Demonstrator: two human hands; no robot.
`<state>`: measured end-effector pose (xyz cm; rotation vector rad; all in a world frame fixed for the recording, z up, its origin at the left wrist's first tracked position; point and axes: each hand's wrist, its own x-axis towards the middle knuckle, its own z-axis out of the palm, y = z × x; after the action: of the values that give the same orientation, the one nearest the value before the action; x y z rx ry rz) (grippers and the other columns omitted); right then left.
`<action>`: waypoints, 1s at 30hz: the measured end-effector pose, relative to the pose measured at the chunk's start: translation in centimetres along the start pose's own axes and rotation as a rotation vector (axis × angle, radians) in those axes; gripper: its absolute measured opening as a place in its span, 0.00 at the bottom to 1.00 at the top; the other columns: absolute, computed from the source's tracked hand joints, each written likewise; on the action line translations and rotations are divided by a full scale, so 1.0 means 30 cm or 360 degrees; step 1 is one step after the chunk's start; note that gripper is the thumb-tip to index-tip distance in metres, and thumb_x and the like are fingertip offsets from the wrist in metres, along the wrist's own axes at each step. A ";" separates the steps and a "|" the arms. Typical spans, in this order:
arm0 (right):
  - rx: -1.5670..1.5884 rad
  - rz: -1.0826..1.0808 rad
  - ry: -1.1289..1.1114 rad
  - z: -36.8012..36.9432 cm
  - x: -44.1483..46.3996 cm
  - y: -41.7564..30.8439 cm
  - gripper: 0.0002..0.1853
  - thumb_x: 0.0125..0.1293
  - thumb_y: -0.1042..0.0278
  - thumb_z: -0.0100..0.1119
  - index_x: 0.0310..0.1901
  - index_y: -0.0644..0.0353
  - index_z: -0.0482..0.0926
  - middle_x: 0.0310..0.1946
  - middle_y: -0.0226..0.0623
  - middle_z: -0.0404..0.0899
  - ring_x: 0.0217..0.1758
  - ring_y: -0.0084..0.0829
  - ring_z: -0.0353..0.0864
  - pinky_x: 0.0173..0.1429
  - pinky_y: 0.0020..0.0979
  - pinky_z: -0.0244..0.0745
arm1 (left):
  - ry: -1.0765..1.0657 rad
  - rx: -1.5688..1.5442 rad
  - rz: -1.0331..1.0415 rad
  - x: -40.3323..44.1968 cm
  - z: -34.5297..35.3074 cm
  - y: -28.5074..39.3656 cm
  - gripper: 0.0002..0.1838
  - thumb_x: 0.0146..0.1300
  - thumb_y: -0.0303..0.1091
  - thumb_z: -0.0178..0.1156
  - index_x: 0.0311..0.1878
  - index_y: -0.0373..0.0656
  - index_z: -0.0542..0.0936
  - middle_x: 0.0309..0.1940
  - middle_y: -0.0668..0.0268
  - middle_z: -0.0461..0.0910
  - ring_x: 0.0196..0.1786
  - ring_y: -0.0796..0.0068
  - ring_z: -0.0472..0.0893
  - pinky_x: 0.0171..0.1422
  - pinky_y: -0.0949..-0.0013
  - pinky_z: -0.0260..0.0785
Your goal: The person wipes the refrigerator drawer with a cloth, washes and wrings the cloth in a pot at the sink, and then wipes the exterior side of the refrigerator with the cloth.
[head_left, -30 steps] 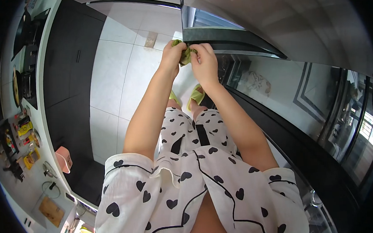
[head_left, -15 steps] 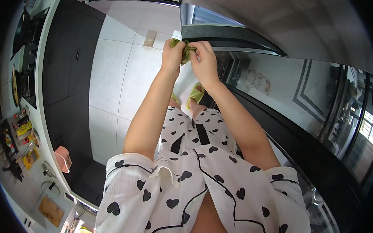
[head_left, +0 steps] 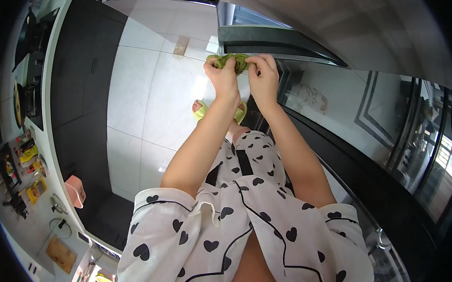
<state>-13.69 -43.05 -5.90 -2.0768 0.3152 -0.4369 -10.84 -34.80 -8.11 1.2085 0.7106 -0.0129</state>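
Note:
A crumpled green cloth (head_left: pixel 240 61) is bunched between my two hands, in front of the dark edge of an open appliance door (head_left: pixel 282 43). My left hand (head_left: pixel 223 80) is closed around its left part, thumb on top. The fingers of my right hand (head_left: pixel 263 79) pinch its right end, close beside the door edge. Part of the cloth is hidden behind my fingers.
Glossy dark appliance fronts (head_left: pixel 347 104) run along my right. On the left stands a counter with dark cabinets (head_left: pixel 84 72), a pink bin (head_left: pixel 76 191) and a cutting board (head_left: pixel 61 255). Below are pale floor tiles (head_left: pixel 134 89) and my green slippers (head_left: pixel 200 110).
Both hands have shifted right with the cloth, which now stretches more sideways between them. My left foot shows more fully beside my left forearm.

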 end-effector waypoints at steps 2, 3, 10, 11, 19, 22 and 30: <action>0.0002 0.0030 0.0043 -0.010 -0.001 0.010 0.07 0.55 0.80 0.56 0.35 0.60 0.81 0.37 0.38 0.76 0.33 0.36 0.78 0.39 0.33 0.73 | 0.0077 0.0026 -0.0075 -0.041 0.045 -0.023 0.23 0.57 0.24 0.62 0.52 0.38 0.62 0.43 0.58 0.71 0.45 0.72 0.74 0.49 0.70 0.70; -0.0014 0.0115 0.0044 -0.024 -0.005 0.008 0.07 0.55 0.80 0.56 0.35 0.60 0.81 0.36 0.38 0.76 0.33 0.36 0.77 0.39 0.33 0.73 | 0.0038 -0.0050 -0.0181 -0.101 0.061 -0.007 0.23 0.57 0.25 0.63 0.52 0.37 0.62 0.43 0.58 0.71 0.45 0.71 0.74 0.49 0.70 0.70; 0.0467 0.0300 -0.0216 -0.184 -0.050 0.092 0.12 0.63 0.78 0.53 0.48 0.57 0.78 0.45 0.36 0.73 0.45 0.29 0.76 0.48 0.27 0.72 | -0.0451 -0.0254 -0.0378 -0.256 0.012 0.103 0.19 0.57 0.19 0.54 0.51 0.41 0.66 0.43 0.62 0.71 0.45 0.75 0.74 0.49 0.74 0.69; 0.0552 0.0257 -0.0260 -0.211 -0.057 0.051 0.15 0.64 0.77 0.53 0.52 0.57 0.76 0.48 0.36 0.72 0.49 0.29 0.75 0.51 0.27 0.71 | -0.0576 -0.0319 -0.0357 -0.270 -0.002 0.139 0.19 0.56 0.18 0.53 0.51 0.41 0.66 0.44 0.62 0.71 0.46 0.75 0.74 0.50 0.74 0.69; 0.2024 0.0914 -0.0556 -0.281 0.032 -0.216 0.24 0.66 0.75 0.54 0.63 0.61 0.65 0.59 0.38 0.71 0.60 0.30 0.72 0.61 0.30 0.70 | -0.1455 -0.0337 0.0038 -0.198 -0.032 0.445 0.19 0.45 0.14 0.45 0.41 0.40 0.73 0.46 0.65 0.74 0.53 0.75 0.72 0.60 0.74 0.63; 0.1303 0.0552 -0.0523 -0.182 0.127 -0.211 0.23 0.63 0.79 0.56 0.60 0.62 0.68 0.54 0.38 0.75 0.57 0.30 0.75 0.59 0.31 0.72 | -0.1174 0.0006 0.0339 -0.127 -0.047 0.457 0.18 0.47 0.17 0.46 0.43 0.39 0.74 0.46 0.63 0.73 0.52 0.74 0.72 0.58 0.73 0.66; -0.0514 -0.0603 -0.0152 -0.101 0.179 -0.120 0.22 0.57 0.78 0.56 0.56 0.59 0.75 0.58 0.43 0.74 0.60 0.44 0.74 0.60 0.40 0.72 | -0.0834 0.1745 0.1693 -0.013 0.020 0.225 0.27 0.57 0.26 0.57 0.64 0.46 0.72 0.70 0.51 0.62 0.72 0.46 0.59 0.74 0.48 0.51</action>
<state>-9.95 -45.63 -0.38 -2.4756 -0.0753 -0.5358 -8.34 -32.88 -2.10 2.3832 -0.5757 0.1798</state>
